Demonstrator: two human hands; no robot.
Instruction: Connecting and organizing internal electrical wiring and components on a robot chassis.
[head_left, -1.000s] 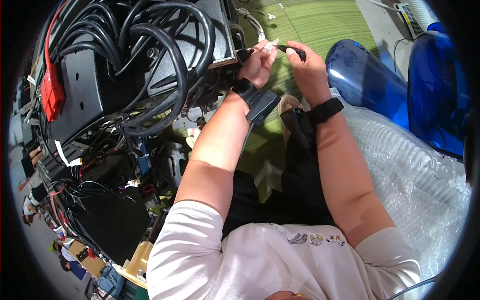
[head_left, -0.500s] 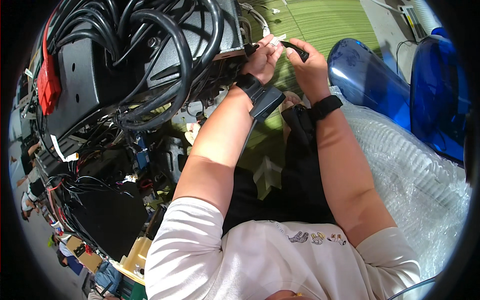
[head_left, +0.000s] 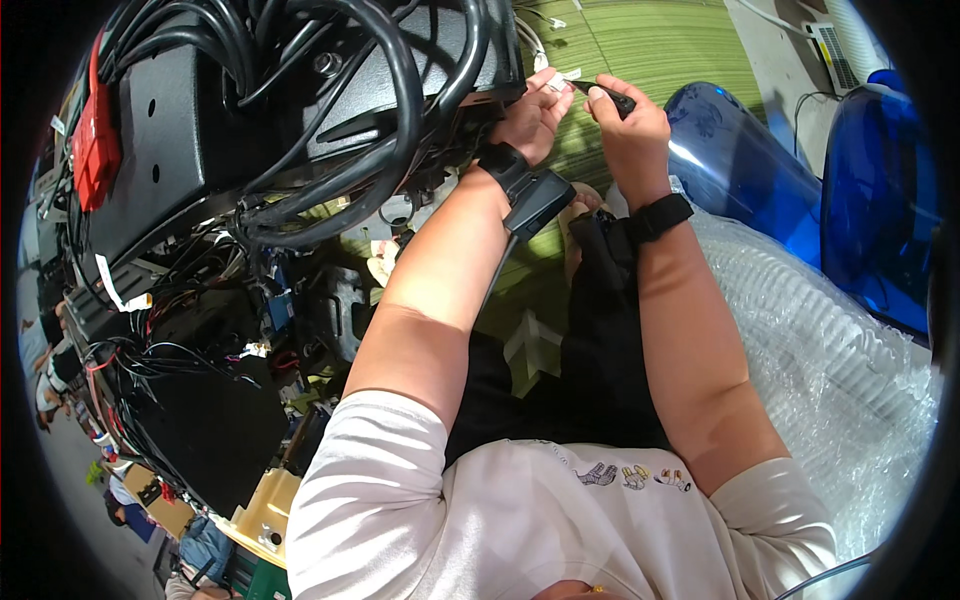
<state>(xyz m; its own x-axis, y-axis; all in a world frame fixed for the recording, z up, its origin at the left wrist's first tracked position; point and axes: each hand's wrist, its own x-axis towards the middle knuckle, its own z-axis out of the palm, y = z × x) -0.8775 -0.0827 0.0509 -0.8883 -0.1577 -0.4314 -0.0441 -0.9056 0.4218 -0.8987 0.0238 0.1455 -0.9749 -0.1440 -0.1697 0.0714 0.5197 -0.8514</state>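
Observation:
At the top centre my left hand (head_left: 533,122) pinches a small white connector (head_left: 557,83) between its fingertips, palm turned up. White cables (head_left: 538,45) run down to it from the top edge. My right hand (head_left: 640,130), just to the right, grips a slim black-handled tool (head_left: 615,98). The tool's narrow tip points left at the connector, and whether the two touch is too small to tell. Both wrists carry black strapped devices.
Thick black cables (head_left: 405,120) loop over a black metal housing (head_left: 240,130) close to my left arm. A red connector (head_left: 95,165) hangs at far left. Blue glossy shells (head_left: 725,150) and bubble wrap (head_left: 790,330) lie on the right. Green flooring (head_left: 650,40) spreads beyond my hands.
The black housing and its cables appear shifted slightly right and up in view. My right hand and the tool sit slightly farther right; both grips are unchanged.

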